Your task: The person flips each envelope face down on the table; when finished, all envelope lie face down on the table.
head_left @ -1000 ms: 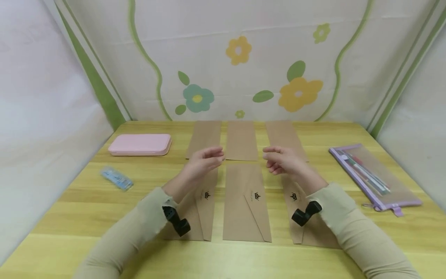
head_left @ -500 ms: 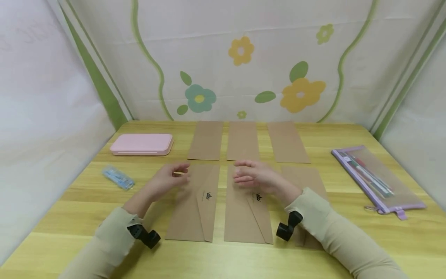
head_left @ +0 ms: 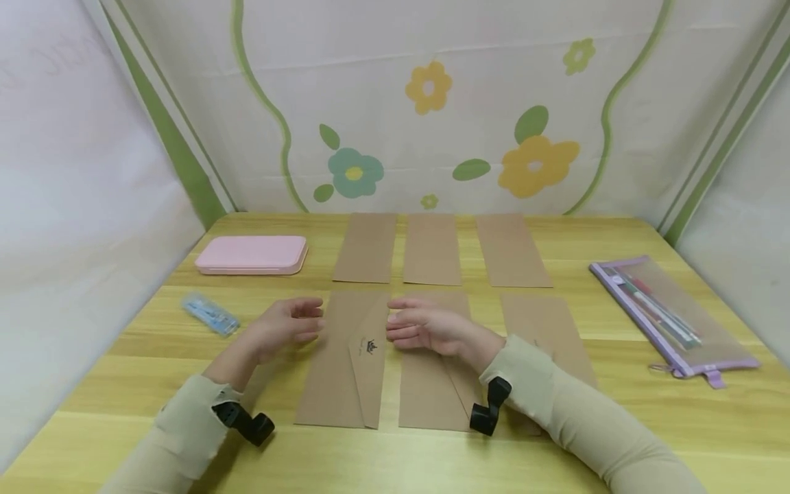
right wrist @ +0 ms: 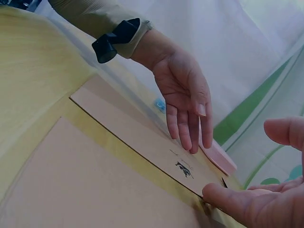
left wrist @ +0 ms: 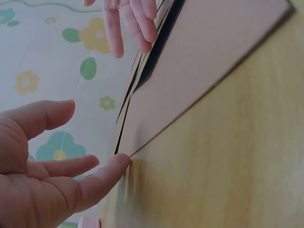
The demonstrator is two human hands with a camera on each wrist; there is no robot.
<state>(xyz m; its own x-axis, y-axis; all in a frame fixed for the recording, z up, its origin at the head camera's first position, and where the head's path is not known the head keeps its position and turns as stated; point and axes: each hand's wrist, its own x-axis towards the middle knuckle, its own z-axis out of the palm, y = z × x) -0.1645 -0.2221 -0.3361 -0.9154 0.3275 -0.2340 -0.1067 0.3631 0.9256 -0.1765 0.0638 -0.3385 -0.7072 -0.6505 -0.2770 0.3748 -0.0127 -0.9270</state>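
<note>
Brown paper envelopes lie flat in two rows of three. At the near-left envelope (head_left: 336,377), marked with a small black crown, both hands stand on either side. My left hand (head_left: 280,331) is beside its left edge, fingers loosely bent and holding nothing. In the left wrist view, a fingertip (left wrist: 122,161) of this hand is at the envelope's edge; contact is uncertain. My right hand (head_left: 441,331) is over the near-middle envelope (head_left: 422,394), fingertips toward the near-left one's right edge, also holding nothing. My right forearm partly covers the near-right envelope (head_left: 540,319).
Three more envelopes, one being the back-middle envelope (head_left: 432,248), lie toward the far edge. A pink case (head_left: 252,254) and a small blue packet (head_left: 210,314) are at left. A purple-edged zip pouch (head_left: 673,319) with pens lies at right. A flowered curtain (head_left: 395,103) stands behind.
Both hands have moved left and nearer, from around the middle column to the near-left envelope. The right hand has crossed over the near-middle envelope. The envelopes look unmoved.
</note>
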